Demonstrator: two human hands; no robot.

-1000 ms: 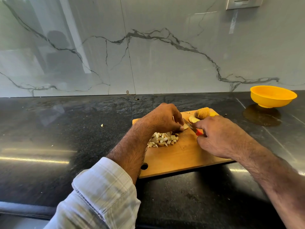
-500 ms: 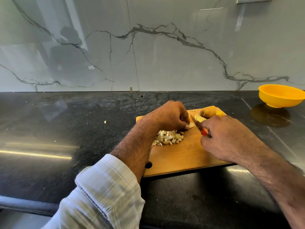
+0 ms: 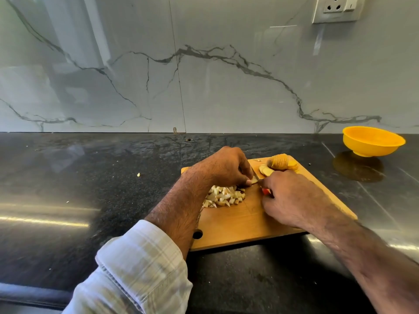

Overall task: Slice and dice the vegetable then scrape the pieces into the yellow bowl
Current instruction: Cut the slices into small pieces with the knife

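Pale vegetable slice [image 3: 254, 181] is pinned flat on the wooden cutting board [image 3: 240, 223] by curled left hand [image 3: 223, 166] fingers, while a red-handled knife [image 3: 260, 182], pointing away-left, is gripped by the right hand [image 3: 292, 198].

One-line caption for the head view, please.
Left hand pins a slice while right hand cuts with a red-handled knife on the cutting board; yellow bowl waits apart.

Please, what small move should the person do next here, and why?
Probably press the knife down through the slice that the left hand pins on the board. The right hand grips the knife over that slice, more uncut slices wait behind, and the bowl looks empty, so dicing seems unfinished.
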